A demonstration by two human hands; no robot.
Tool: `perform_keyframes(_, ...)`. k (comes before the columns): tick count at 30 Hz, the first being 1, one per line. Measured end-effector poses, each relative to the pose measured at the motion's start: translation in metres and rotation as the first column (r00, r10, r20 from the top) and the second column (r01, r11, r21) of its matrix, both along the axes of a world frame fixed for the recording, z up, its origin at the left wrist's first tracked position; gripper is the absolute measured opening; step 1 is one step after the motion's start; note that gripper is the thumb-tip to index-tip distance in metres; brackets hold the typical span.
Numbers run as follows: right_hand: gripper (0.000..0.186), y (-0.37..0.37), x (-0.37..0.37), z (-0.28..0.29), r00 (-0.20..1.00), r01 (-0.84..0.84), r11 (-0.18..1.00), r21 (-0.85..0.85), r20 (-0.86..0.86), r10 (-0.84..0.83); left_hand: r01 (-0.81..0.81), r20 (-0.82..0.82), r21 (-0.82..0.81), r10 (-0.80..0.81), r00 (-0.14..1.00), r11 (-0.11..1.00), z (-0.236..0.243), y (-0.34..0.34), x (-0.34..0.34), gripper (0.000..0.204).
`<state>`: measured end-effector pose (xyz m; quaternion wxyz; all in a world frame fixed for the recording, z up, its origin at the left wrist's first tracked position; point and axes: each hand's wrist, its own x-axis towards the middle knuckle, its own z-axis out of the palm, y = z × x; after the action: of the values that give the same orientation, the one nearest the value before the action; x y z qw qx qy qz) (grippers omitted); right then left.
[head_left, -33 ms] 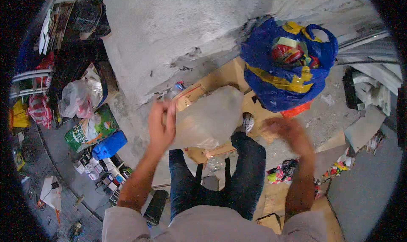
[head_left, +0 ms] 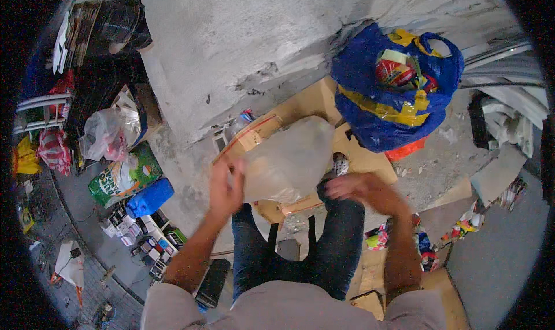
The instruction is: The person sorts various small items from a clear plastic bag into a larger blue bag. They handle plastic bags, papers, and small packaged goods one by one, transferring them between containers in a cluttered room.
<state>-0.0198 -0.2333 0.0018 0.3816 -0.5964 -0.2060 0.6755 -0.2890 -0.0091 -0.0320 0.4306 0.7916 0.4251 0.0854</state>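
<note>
A pale translucent plastic bag (head_left: 287, 156) lies on cardboard (head_left: 306, 104) between my hands. My left hand (head_left: 227, 188) is at the bag's left edge, fingers loosely bent and apart, with nothing visible in them. My right hand (head_left: 355, 188) is over my right knee by the bag's lower right, slightly blurred, fingers loosely extended leftward; I cannot tell if they touch the bag. A blue-and-yellow plastic bag (head_left: 381, 122) holding red packets (head_left: 393, 71) stands beyond my right hand, with red material (head_left: 407, 149) under it.
A rough concrete surface (head_left: 231, 29) rises beyond the cardboard. At left are plastic bags (head_left: 101, 133), a green-and-white sack (head_left: 115, 179), a blue package (head_left: 149, 198), many small boxes (head_left: 124, 229) and stacked flat sheets (head_left: 78, 32). Light panels (head_left: 509, 122) and colourful scraps (head_left: 465, 226) lie at right.
My left hand has moved slightly down along the bag's edge. My right hand has swung left, toward the bag and my knee.
</note>
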Motion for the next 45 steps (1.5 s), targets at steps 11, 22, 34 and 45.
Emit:
perform_keyframes(11,0.127,0.056,-0.154,-0.338,0.265,0.757,0.641,-0.127,0.956,-0.124,0.128,-0.659,-0.09,-0.155,0.736,0.988,-0.31,-0.017,0.014,0.12)
perform_keyframes(22,0.083,-0.026,-0.14,-0.418,0.669,0.149,0.884,-0.443,0.703,0.24,0.281,0.258,-0.619,-0.148,0.955,0.734,-0.418,-0.065,-0.026,0.031)
perform_keyframes(34,0.037,-0.053,-0.082,-0.304,0.832,0.011,0.907,-0.422,0.507,0.226,-0.391,-0.23,-0.812,0.379,0.896,0.434,-0.331,0.021,-0.182,0.032)
perform_keyframes(45,0.091,-0.003,-0.262,-0.355,0.412,0.909,0.338,-0.244,0.404,-0.816,0.569,-0.337,0.327,-0.469,0.816,0.755,-0.328,-0.005,-0.025,0.086)
